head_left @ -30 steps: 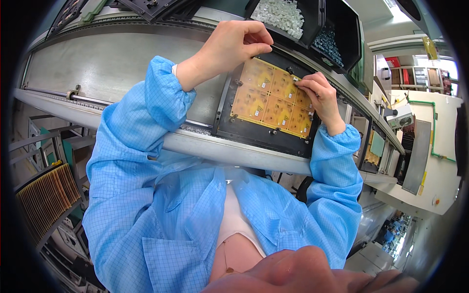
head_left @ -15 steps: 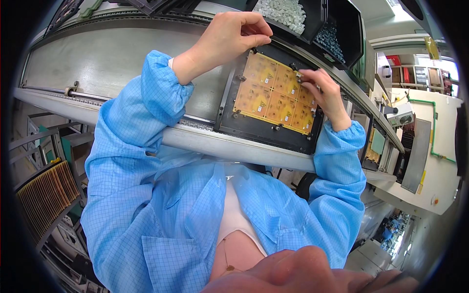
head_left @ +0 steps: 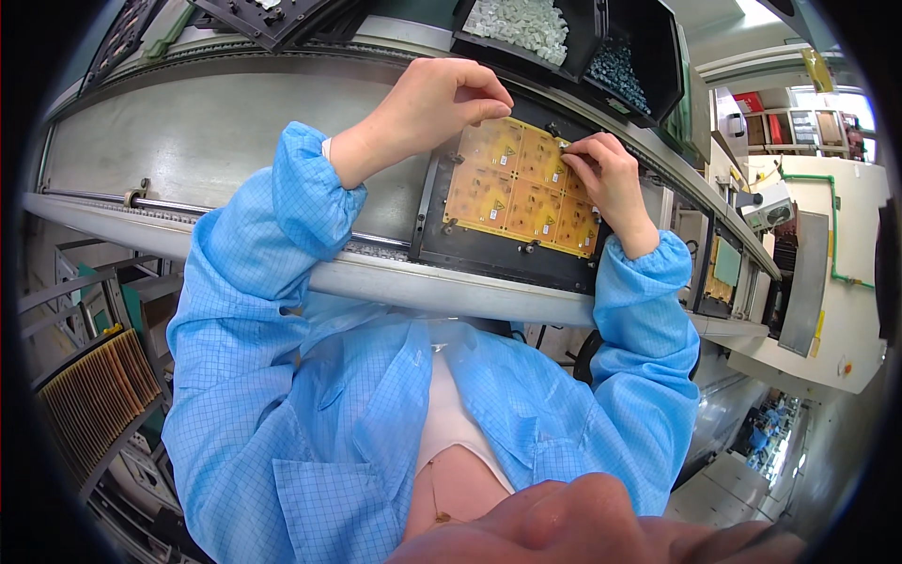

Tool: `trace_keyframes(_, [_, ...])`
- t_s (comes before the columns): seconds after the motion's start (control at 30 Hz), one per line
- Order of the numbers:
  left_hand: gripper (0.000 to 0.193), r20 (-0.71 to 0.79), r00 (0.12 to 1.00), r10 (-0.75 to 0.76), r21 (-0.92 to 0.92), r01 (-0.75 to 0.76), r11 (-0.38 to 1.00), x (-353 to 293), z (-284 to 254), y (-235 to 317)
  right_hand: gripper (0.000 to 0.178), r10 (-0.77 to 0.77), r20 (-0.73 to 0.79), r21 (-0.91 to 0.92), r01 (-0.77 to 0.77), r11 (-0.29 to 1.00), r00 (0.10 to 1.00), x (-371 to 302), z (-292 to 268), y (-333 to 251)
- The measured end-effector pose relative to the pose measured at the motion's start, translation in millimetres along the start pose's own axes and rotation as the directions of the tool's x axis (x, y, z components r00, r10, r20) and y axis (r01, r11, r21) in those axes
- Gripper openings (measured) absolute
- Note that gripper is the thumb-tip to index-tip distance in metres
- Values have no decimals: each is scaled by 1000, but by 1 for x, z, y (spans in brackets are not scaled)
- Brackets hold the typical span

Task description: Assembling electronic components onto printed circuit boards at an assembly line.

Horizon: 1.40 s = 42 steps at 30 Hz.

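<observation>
A yellow panel of circuit boards (head_left: 515,193) lies in a black carrier frame (head_left: 451,246), held at its edges by small dark clips (head_left: 528,248). My left hand (head_left: 437,101) hovers at the panel's far left corner, thumb and forefinger brought close together; anything between them is too small to make out. My right hand (head_left: 609,179) is over the panel's far right part, thumb and forefinger pinched beside a small pale metallic piece (head_left: 564,145) at the far edge. Whether that piece is a clip or a loose part, I cannot tell.
The carrier sits on a metal conveyor line (head_left: 225,122) with a rounded front rail (head_left: 451,288). Beyond it stand black bins of whitish parts (head_left: 519,28) and bluish parts (head_left: 617,73). A rack of upright boards (head_left: 99,385) is at the lower left.
My left hand has come slightly nearer and its fingertips have dropped toward the panel's corner. My right fingers have drawn together at the far edge. The view has shifted a little.
</observation>
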<state>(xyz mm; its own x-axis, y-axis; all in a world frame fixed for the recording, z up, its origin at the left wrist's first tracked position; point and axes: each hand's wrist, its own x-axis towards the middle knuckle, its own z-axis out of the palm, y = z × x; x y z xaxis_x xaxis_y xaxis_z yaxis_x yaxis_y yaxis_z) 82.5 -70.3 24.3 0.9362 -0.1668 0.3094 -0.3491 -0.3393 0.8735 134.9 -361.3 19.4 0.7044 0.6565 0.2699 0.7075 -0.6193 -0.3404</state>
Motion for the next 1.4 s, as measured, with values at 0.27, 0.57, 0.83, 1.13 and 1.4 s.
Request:
trace_keyframes(0.27, [11, 21, 1000, 15, -35, -14, 999, -4, 12, -4, 10, 100, 26, 66, -101, 993, 995, -1, -6, 0])
trace_keyframes(0.57, [9, 44, 996, 84, -46, -82, 996, -7, 16, -6, 20, 297, 175, 511, -344, 788, 939, -6, -9, 12])
trace_keyframes(0.83, [10, 32, 994, 107, -39, -106, 994, -7, 16, -10, 33, 146, 15, 246, -145, 958, 989, -7, -7, 2])
trace_keyframes(1.13, [10, 24, 986, 162, 31, -163, 986, -5, 13, -11, 29, -53, 88, 117, 42, 992, 995, -2, -12, 8])
trace_keyframes(1.4, [10, 70, 997, 35, -71, -30, 997, -7, 12, -6, 27, -131, -9, 70, 131, 989, 991, 4, -28, 3])
